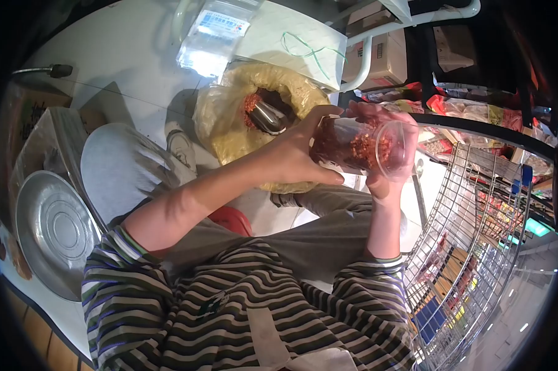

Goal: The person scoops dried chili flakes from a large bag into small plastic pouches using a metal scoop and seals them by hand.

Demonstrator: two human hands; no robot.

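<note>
At the far left we see a round metal pan (59, 226) beside a plastic-wrapped box (55, 145). Right of them is a shoe (181, 147), and farther off lie clear bags (214, 37) with a printed label. A yellow bag (226, 139) stands open near the middle, its rim folded outward. Inside it, a dark, shiny scoop (269, 119) lies tilted against red flakes (252, 106). On the far side of the bag is a pale panel (266, 37) with a green string (306, 54) on it.

Just right of the bag's opening, our left hand (316, 142) grips the left end of a clear jar (348, 145), fingers over its far side and thumb along its near side. The jar lies sideways between our hands, with red flakes showing toward its right end. Our right hand (405, 139) closes around that right end from the far and right sides, some of it seen through the clear plastic.

Right of our hands is a wire cart (458, 216) with goods in it, and beyond it we see packets (470, 110) on display.
</note>
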